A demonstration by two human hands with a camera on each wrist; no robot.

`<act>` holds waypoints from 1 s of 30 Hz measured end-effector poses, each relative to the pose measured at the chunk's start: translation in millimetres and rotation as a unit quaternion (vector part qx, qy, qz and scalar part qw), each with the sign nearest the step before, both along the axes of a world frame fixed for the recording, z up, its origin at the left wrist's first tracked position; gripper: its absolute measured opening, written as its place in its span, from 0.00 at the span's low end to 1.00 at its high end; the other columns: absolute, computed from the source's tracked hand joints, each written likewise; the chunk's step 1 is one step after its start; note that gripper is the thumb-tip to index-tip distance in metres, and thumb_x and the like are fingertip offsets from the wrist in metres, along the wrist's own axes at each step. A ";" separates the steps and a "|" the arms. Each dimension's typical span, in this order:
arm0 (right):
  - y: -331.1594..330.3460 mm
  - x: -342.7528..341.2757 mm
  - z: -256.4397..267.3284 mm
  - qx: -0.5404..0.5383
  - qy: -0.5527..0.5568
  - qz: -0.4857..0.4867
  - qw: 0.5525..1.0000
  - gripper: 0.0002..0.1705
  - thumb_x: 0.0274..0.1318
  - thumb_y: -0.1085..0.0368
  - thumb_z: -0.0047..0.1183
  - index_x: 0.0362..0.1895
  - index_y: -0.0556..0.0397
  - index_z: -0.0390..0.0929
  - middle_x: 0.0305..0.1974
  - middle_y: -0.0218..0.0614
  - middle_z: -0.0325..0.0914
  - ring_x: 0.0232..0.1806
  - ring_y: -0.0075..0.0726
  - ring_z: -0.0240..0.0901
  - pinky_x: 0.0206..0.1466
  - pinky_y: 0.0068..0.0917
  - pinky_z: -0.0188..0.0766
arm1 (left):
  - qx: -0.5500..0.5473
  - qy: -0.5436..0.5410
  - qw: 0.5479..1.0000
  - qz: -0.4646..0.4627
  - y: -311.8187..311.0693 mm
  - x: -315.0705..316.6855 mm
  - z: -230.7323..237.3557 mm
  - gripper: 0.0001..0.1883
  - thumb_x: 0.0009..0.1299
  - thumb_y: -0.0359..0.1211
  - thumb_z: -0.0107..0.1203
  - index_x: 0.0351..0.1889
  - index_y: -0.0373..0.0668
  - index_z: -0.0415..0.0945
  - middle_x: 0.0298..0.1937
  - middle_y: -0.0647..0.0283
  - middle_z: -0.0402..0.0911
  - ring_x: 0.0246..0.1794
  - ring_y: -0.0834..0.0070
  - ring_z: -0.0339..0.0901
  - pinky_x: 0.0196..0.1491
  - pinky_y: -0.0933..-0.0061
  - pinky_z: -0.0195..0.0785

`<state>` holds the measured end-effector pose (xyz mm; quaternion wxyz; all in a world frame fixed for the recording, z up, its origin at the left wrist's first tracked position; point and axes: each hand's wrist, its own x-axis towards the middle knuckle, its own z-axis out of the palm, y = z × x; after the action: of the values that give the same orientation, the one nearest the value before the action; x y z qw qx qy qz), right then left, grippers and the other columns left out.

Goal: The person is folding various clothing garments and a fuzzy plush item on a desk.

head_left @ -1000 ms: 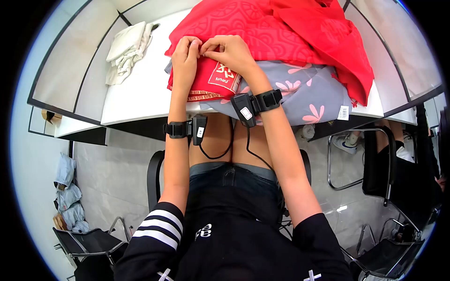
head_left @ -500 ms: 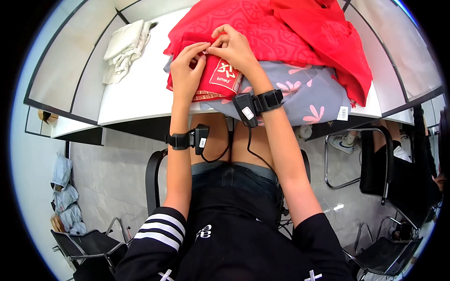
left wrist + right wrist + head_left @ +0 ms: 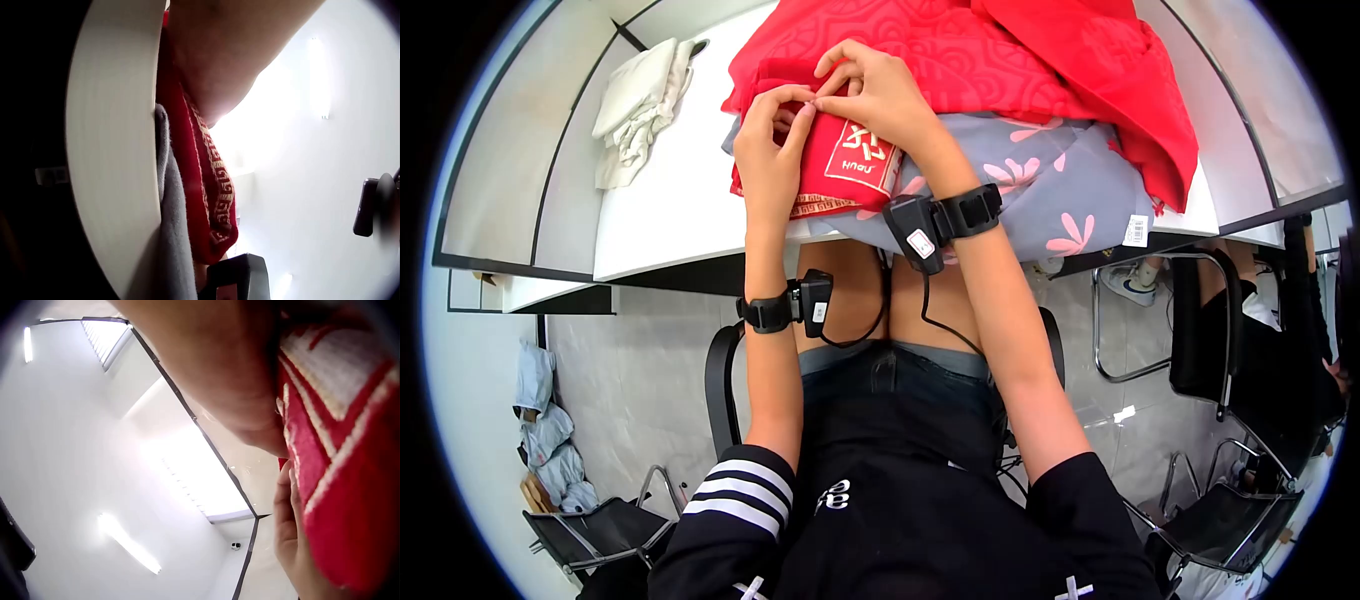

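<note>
A folded red towel (image 3: 820, 165) with cream embroidered lettering and a patterned border lies at the desk's near edge. My left hand (image 3: 770, 150) bends over its left side, thumb and forefinger pinching at the towel's upper part. Against those fingertips, the right hand (image 3: 882, 95) pinches at the same spot, its forefinger arched higher; the exact bit between the tips is hidden. In the left wrist view, the towel (image 3: 194, 181) rests over grey fabric (image 3: 175, 231). The right wrist view shows the towel (image 3: 350, 519) close up, with left-hand fingers (image 3: 287, 525) beside it.
A large red patterned cloth (image 3: 960, 60) spreads behind the towel, over grey fabric with pink petals (image 3: 960, 165) that bears a white tag (image 3: 1137, 230). Folded cream cloth (image 3: 640, 95) lies on the white desk (image 3: 675, 190) at left. Partitions (image 3: 510, 150) border the desk.
My right forefinger has lifted from its lower, curled pose. The left wrist has drawn back toward my body, with the fingertips staying by the right hand's. The head view has shifted slightly.
</note>
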<state>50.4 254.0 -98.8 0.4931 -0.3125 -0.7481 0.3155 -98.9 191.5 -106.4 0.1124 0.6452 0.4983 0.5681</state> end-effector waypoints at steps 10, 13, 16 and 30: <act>-4.9 -0.6 6.2 0.008 -0.015 0.001 1.000 0.14 0.47 0.69 0.64 0.40 0.55 0.77 0.30 0.35 0.85 0.21 0.20 0.70 0.26 0.19 0.67 | -0.028 -0.016 0.999 0.007 -2.2 0.2 2.2 0.06 0.66 0.22 0.58 0.40 0.34 0.78 0.38 0.64 0.80 0.29 0.81 0.72 0.36 0.80 0.67; -5.5 -2.2 10.5 0.003 -0.053 -0.019 0.998 0.13 0.47 0.67 0.63 0.39 0.52 0.78 0.30 0.35 0.85 0.25 0.30 0.77 0.30 0.26 0.72 | -0.044 -0.036 0.998 0.000 -2.0 1.0 0.9 0.06 0.67 0.21 0.57 0.41 0.34 0.77 0.38 0.64 0.78 0.31 0.81 0.71 0.37 0.81 0.66; -4.5 -2.0 12.3 0.016 -0.071 -0.007 0.997 0.10 0.47 0.64 0.61 0.36 0.51 0.80 0.30 0.35 0.84 0.33 0.40 0.82 0.37 0.31 0.76 | -0.071 -0.028 0.997 0.001 -3.3 0.3 0.0 0.06 0.71 0.22 0.53 0.44 0.33 0.75 0.42 0.64 0.78 0.40 0.80 0.73 0.47 0.79 0.67; 11.0 -5.9 -6.9 0.060 -0.041 -0.012 0.997 0.12 0.42 0.63 0.61 0.35 0.48 0.85 0.30 0.31 0.86 0.33 0.35 0.82 0.38 0.32 0.75 | -0.019 -0.004 1.000 -0.003 1.1 2.5 -2.1 0.06 0.74 0.27 0.55 0.43 0.33 0.76 0.38 0.65 0.79 0.38 0.83 0.74 0.44 0.81 0.69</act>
<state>44.5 264.9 -105.6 0.4832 -0.3043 -0.7815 0.2512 -96.4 192.6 -108.5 0.1284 0.6422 0.5066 0.5608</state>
